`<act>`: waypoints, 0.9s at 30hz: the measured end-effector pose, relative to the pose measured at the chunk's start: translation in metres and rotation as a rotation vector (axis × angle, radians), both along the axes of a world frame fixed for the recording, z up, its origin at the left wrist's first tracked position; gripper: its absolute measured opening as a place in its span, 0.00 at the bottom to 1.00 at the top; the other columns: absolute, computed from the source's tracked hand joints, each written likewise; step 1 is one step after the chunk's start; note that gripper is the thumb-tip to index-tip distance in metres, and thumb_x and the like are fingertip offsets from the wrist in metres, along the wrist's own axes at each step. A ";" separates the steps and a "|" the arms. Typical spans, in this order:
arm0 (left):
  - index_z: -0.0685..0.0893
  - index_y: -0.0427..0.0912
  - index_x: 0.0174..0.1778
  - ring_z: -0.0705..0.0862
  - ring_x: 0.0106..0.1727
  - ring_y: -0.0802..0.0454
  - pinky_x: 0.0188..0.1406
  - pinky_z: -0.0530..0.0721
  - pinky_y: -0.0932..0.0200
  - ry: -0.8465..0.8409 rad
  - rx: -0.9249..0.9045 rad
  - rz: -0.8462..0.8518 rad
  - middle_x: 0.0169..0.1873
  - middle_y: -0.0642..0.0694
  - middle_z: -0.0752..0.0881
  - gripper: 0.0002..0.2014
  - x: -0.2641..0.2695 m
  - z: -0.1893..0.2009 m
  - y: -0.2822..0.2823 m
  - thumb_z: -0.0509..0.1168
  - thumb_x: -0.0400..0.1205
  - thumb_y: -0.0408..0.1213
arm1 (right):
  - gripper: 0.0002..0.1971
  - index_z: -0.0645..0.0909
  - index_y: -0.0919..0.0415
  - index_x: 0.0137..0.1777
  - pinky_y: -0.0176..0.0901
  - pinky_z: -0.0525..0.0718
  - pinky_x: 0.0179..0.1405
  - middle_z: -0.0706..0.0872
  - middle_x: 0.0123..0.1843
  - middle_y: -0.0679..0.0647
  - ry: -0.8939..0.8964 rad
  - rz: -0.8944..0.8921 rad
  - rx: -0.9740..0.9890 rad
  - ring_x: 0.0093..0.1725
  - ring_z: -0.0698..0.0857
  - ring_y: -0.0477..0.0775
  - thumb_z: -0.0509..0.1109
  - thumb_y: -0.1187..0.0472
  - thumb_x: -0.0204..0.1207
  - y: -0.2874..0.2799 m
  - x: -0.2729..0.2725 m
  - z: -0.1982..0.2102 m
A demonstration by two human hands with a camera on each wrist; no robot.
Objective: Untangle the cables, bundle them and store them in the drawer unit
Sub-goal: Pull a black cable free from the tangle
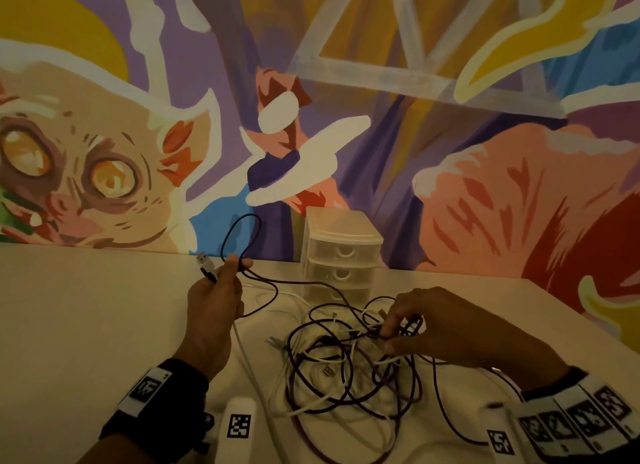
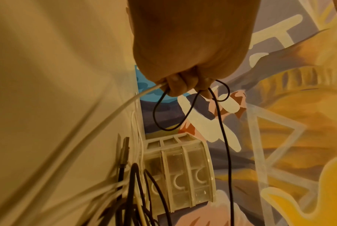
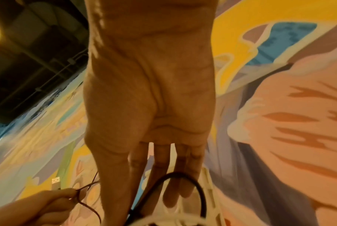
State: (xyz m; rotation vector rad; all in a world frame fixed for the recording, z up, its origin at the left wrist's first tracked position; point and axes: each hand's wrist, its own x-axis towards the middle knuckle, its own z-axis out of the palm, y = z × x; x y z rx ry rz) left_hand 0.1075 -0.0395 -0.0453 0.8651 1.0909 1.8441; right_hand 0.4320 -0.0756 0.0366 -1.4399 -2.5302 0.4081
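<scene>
Head: my left hand [image 1: 213, 301] grips a dark cable [image 1: 242, 242] and a white cable [image 1: 249, 366]; right hand [image 1: 415, 325] pinches into the tangle [image 1: 346, 366] on the table [image 1: 86, 308]. Drawer unit [image 1: 341, 252] closed.

Left wrist: fingers [image 2: 175, 85] curled round both cables.

Right wrist: fingers [image 3: 160, 168] reach a dark loop [image 3: 183, 177]. Early untangling, I judge.

One drawer unit [image 1: 341, 252] is standing at the back of one table [image 1: 86, 308], and three drawers are showing in its front. Two hands are working: the left hand [image 1: 213, 311] and the right hand [image 1: 426, 328]. Dark cables [image 1: 346, 394] and white cables [image 1: 263, 387] are lying knotted together; their exact number cannot be told. At least three plugs are showing, one a USB plug [image 1: 204, 261].
</scene>
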 end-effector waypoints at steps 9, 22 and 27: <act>0.93 0.40 0.55 0.58 0.29 0.53 0.30 0.62 0.54 0.094 -0.020 -0.008 0.27 0.52 0.60 0.19 0.009 -0.004 -0.001 0.64 0.92 0.51 | 0.07 0.91 0.51 0.56 0.40 0.93 0.36 0.94 0.42 0.46 0.696 -0.197 0.408 0.41 0.95 0.46 0.73 0.63 0.88 0.012 -0.005 0.023; 0.95 0.44 0.53 0.58 0.29 0.55 0.30 0.59 0.54 0.160 -0.016 -0.050 0.27 0.53 0.60 0.18 0.011 0.000 -0.006 0.65 0.91 0.52 | 0.08 0.95 0.50 0.50 0.32 0.81 0.30 0.95 0.39 0.48 0.567 -0.182 0.218 0.27 0.82 0.45 0.75 0.52 0.87 0.018 -0.014 0.073; 0.96 0.48 0.51 0.59 0.29 0.54 0.31 0.61 0.54 0.207 0.009 -0.060 0.26 0.53 0.61 0.19 0.010 0.002 -0.008 0.65 0.91 0.55 | 0.07 0.93 0.48 0.60 0.33 0.89 0.36 0.96 0.43 0.45 0.407 -0.137 0.197 0.38 0.94 0.45 0.74 0.56 0.88 0.022 -0.003 0.063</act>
